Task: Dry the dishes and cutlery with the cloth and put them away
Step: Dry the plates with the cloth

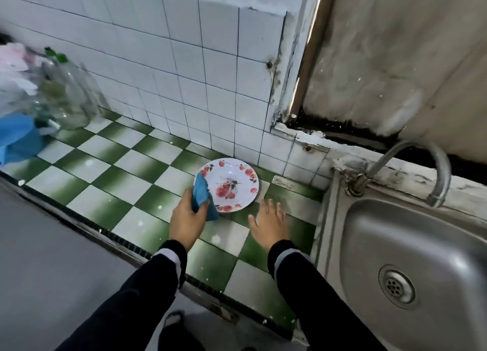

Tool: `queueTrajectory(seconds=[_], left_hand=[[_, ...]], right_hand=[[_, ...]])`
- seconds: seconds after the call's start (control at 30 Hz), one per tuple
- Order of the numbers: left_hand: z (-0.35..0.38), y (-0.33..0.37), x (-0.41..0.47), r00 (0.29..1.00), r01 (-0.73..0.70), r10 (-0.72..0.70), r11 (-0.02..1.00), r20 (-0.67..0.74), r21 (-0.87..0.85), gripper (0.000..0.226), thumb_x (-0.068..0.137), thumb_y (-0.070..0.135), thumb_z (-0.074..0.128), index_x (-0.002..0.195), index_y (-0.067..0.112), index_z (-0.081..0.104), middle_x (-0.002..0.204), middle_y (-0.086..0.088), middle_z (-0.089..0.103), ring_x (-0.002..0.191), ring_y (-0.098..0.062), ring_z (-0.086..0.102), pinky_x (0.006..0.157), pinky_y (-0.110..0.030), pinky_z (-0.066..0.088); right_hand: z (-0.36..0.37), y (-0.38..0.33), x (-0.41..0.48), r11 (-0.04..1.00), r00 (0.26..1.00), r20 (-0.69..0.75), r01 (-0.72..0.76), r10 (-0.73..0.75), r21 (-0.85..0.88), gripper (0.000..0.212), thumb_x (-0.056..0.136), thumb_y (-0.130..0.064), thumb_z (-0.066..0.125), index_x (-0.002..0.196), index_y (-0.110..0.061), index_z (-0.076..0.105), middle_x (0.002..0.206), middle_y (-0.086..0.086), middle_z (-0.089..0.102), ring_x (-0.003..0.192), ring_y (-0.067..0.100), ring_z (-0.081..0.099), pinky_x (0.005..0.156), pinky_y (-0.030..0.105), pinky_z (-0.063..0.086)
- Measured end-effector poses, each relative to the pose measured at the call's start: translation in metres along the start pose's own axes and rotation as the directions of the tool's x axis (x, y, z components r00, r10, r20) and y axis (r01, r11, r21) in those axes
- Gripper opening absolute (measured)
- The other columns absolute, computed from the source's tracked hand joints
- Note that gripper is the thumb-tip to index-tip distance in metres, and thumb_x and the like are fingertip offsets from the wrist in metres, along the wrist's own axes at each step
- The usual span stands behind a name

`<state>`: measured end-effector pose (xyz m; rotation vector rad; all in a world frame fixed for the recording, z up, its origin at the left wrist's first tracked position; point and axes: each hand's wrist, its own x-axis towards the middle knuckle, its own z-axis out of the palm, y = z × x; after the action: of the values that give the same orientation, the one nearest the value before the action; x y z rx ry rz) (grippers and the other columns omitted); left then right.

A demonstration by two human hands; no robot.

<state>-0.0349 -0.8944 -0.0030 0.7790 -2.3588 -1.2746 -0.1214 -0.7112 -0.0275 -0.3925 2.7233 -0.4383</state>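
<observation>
Your counter [123, 184] of green and white tiles runs along a white tiled wall [184, 60]. At its far left stand blurred glass jars [68, 95] beside a blue bag [18, 134]. On the right is a steel sink [421, 245] with its tap [442, 171] curving over it. The flowered plate [232, 176] is on the counter close to the wall, nothing between it and your hands. Your left hand [187, 218] reaches forward, fingers curled round the blue cloth [201, 192], which lies over the plate's left rim. Your right hand [268, 221] hovers palm down just beside the plate's near edge, fingers straight and spread, holding nothing.
</observation>
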Motion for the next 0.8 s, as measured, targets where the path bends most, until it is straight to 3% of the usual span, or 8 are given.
queueTrajectory(seconds=[0.1,0.23,0.33,0.4,0.47,0.53,0.67,0.8], left_hand=[[-0.015,-0.014,0.037,0.992,-0.063,0.059,0.998,0.116,0.031,0.024,0.095,0.029,0.058,0.118,0.027,0.052,0.105,0.006,0.065,0.089,-0.019,0.061,0.067,-0.030,0.045],[-0.037,-0.030,0.076,0.965,-0.113,0.105,0.993,0.239,0.020,0.030,0.095,0.028,0.058,0.124,0.030,0.050,0.112,0.005,0.065,0.097,-0.017,0.063,0.081,-0.036,0.054],[-0.052,-0.040,0.105,0.945,-0.142,0.134,0.990,0.300,0.007,0.032,0.096,0.024,0.059,0.127,0.024,0.051,0.112,0.006,0.064,0.098,-0.015,0.062,0.081,-0.031,0.052],[-0.057,-0.045,0.122,0.934,-0.152,0.139,0.988,0.330,0.015,0.031,0.096,0.024,0.059,0.126,0.023,0.052,0.109,0.006,0.063,0.097,-0.015,0.061,0.078,-0.030,0.052],[-0.057,-0.048,0.135,0.927,-0.158,0.139,0.987,0.348,0.029,0.030,0.096,0.024,0.058,0.125,0.021,0.052,0.107,0.006,0.063,0.094,-0.015,0.061,0.074,-0.028,0.050],[-0.053,-0.050,0.145,0.923,-0.152,0.139,0.988,0.360,0.008,0.031,0.096,0.020,0.059,0.126,0.019,0.053,0.106,0.005,0.063,0.094,-0.016,0.060,0.072,-0.026,0.047],[-0.045,-0.051,0.155,0.905,-0.150,0.138,0.989,0.402,-0.001,0.033,0.096,0.020,0.060,0.128,0.019,0.052,0.111,0.002,0.063,0.097,-0.017,0.060,0.081,-0.030,0.052],[-0.037,-0.051,0.158,0.902,-0.090,0.088,0.996,0.423,-0.015,0.036,0.097,0.020,0.059,0.131,0.017,0.049,0.115,0.004,0.059,0.101,-0.015,0.056,0.085,-0.029,0.051]], right_hand=[[0.020,-0.018,0.019,0.995,0.995,0.012,-0.096,0.096,0.040,0.065,0.103,-0.044,0.038,0.157,-0.014,0.017,0.165,0.014,0.015,0.152,0.035,0.011,0.123,0.047,0.014],[0.041,-0.034,0.042,0.978,0.979,0.009,-0.205,0.205,0.035,0.065,0.102,-0.046,0.041,0.154,-0.012,0.022,0.161,0.015,0.025,0.148,0.034,0.021,0.120,0.047,0.022],[0.052,-0.048,0.058,0.940,0.953,0.021,-0.300,0.301,0.160,0.060,0.100,-0.047,0.043,0.149,-0.014,0.034,0.151,0.014,0.042,0.138,0.033,0.038,0.112,0.044,0.035],[0.057,-0.055,0.068,0.853,0.923,0.033,-0.367,0.383,0.371,0.054,0.098,-0.047,0.050,0.140,-0.013,0.047,0.139,0.014,0.055,0.125,0.034,0.051,0.103,0.041,0.044],[0.061,-0.059,0.077,0.677,0.864,0.083,-0.445,0.496,0.586,0.051,0.097,-0.044,0.055,0.133,-0.007,0.053,0.133,0.016,0.060,0.120,0.035,0.056,0.098,0.036,0.046],[0.062,-0.059,0.089,0.524,0.798,0.143,-0.507,0.585,0.684,0.052,0.098,-0.041,0.057,0.130,-0.001,0.054,0.131,0.019,0.060,0.120,0.036,0.056,0.096,0.033,0.044],[0.066,-0.056,0.106,0.422,0.729,0.170,-0.552,0.663,0.719,0.052,0.096,-0.037,0.060,0.129,0.002,0.054,0.130,0.022,0.060,0.121,0.037,0.056,0.095,0.033,0.043],[0.069,-0.054,0.120,0.405,0.720,0.149,-0.535,0.678,0.741,0.042,0.092,-0.031,0.066,0.119,0.001,0.062,0.121,0.020,0.067,0.112,0.037,0.061,0.092,0.036,0.048]])
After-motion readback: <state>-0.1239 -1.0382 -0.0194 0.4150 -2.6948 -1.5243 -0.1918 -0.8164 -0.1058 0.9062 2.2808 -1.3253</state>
